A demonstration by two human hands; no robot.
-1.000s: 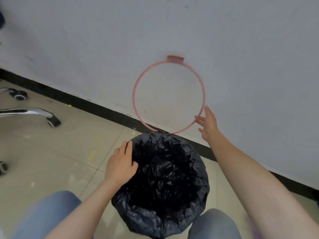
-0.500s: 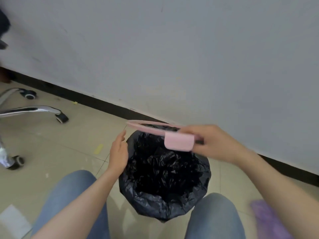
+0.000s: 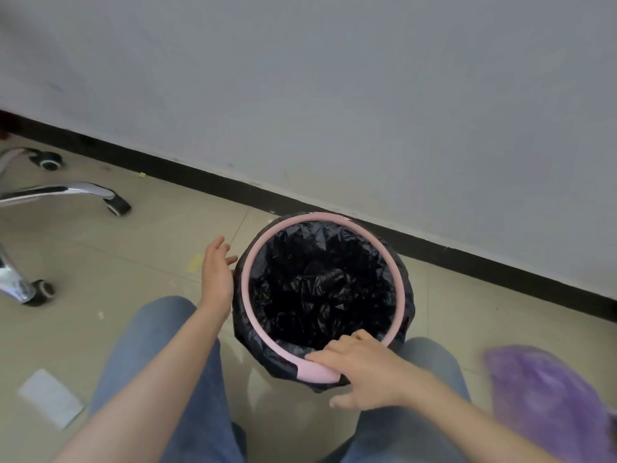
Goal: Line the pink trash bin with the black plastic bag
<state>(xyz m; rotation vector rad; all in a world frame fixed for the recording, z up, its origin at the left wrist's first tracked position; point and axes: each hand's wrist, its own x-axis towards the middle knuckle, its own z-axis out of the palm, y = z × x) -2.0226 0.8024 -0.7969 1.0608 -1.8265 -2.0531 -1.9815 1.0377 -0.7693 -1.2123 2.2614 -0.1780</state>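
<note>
Fingers point(image 3: 320, 357) of right hand point(image 3: 364, 372) lie flat on pink ring point(image 3: 245, 282); left fingers point(image 3: 217, 248) spread beside black bag point(image 3: 317, 282).

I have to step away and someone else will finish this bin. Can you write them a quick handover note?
Left hand: open, beside the bin's left side, holding nothing.
Right hand: fingers press on the wide tab of the pink ring at the near side.
Black bag: inside the bin, edge folded over the outside, hiding the bin's wall. The ring lies on the rim, over the bag.
Done: bag in, edge folded over, ring set on.
Left: probably press the ring down all round; whether it is fully seated, I cannot tell.
</note>
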